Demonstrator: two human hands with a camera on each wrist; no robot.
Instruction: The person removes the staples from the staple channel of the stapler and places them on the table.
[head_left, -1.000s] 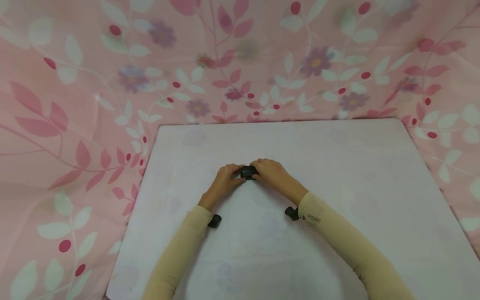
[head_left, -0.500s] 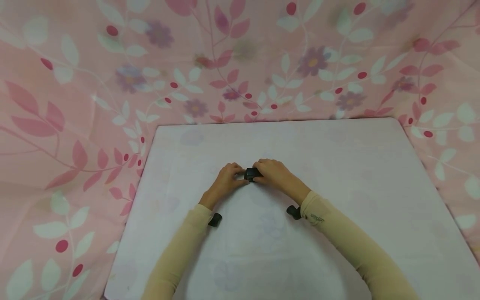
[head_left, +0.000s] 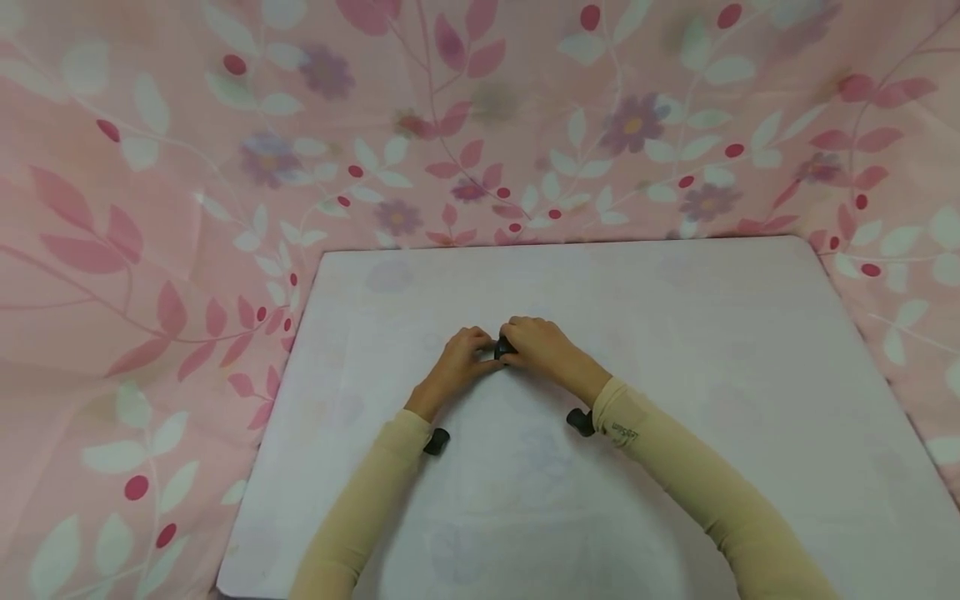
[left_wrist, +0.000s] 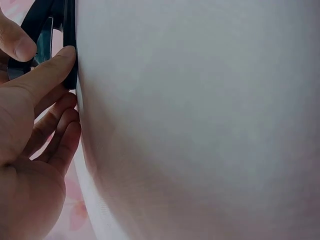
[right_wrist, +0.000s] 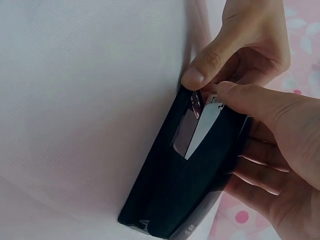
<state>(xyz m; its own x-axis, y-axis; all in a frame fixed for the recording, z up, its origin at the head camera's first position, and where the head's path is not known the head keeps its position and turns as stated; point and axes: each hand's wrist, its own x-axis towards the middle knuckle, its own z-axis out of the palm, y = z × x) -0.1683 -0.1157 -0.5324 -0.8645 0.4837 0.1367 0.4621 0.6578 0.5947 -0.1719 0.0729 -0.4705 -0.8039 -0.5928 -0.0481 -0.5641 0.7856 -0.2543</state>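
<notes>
A black stapler [head_left: 502,350] stands on the table between both hands, mostly covered by the right hand in the head view. Its dark body [right_wrist: 175,185], with a silvery metal strip [right_wrist: 204,127] along the side, shows best in the right wrist view. My right hand [head_left: 546,346] grips the upper body, thumb on the near side and fingers curled round the far side. At the stapler's left end, my left hand [head_left: 461,358] pinches the base, its thumb pressed against the lower edge. In the left wrist view, a gap shows between the stapler's arm and base.
The white-covered table [head_left: 675,317] extends all round the hands. Behind it and along the sides hangs a pink floral cloth [head_left: 480,125]. Black wrist devices jut inward below the left sleeve [head_left: 375,483] and right sleeve [head_left: 675,458].
The stapler has turned between the hands and shows as a narrower dark shape in the head view. The right hand now covers more of it. Both hands stay in nearly the same place.
</notes>
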